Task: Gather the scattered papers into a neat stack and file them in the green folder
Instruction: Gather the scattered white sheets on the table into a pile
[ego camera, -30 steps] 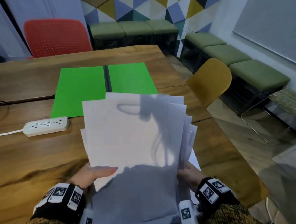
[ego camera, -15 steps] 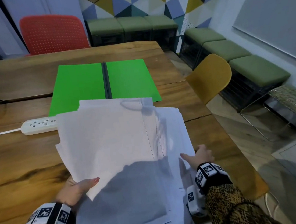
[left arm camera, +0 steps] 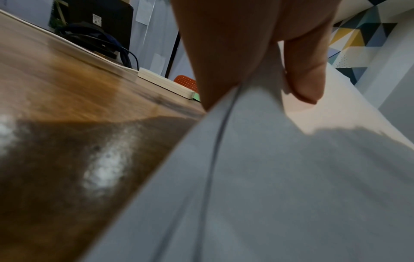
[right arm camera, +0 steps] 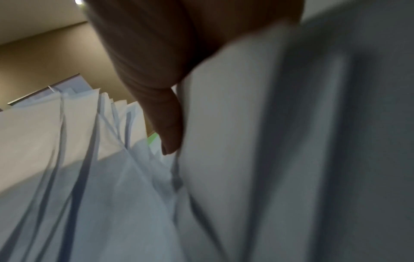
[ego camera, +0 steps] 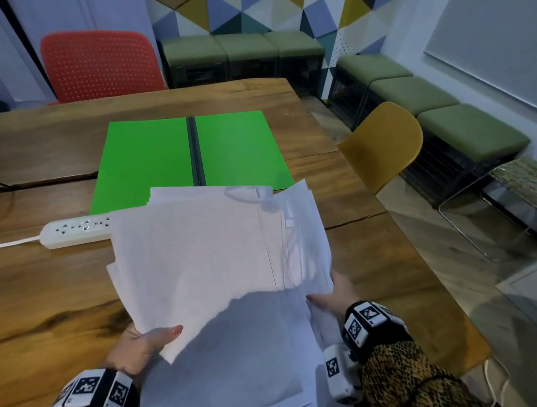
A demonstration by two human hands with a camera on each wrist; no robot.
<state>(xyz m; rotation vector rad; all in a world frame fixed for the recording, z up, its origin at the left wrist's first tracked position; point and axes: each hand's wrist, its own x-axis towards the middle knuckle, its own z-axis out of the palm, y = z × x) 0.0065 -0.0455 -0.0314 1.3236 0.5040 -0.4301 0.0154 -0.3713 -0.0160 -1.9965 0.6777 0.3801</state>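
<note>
**Loose sheets in both hands, folder waiting open**

You hold the untidy sheaf of white paper sheets [ego camera: 207, 262] above the near edge of the brown wooden table [ego camera: 38, 293], gripped at both lower corners so the pile can be squared before it goes anywhere. Your left hand [ego camera: 143, 345] pinches the lower left corner, thumb laid flat across the top sheet and the other fingers hidden beneath; the left wrist view shows the thumb [left arm camera: 306, 70] pressing the paper against the palm. Your right hand [ego camera: 333, 296] clasps the right edge, with one finger [right arm camera: 168, 124] curled into the fanned layers; how the remaining fingers lie cannot be told.

The sheets are plainly not aligned: edges splay out along the right side and the top, and more pages sag towards your lap. The bright green card folder [ego camera: 143, 163] lies open and flat on the table just beyond the sheaf, its dark spine running down the middle, both leaves bare and ready to receive the stack. The papers' far edge overlaps its near edge in the head view.

A white plastic power strip [ego camera: 74, 230] sits left of the pile, its end hidden behind the paper; by appearances the gathering is nearly done, squaring and filing remain.
</note>
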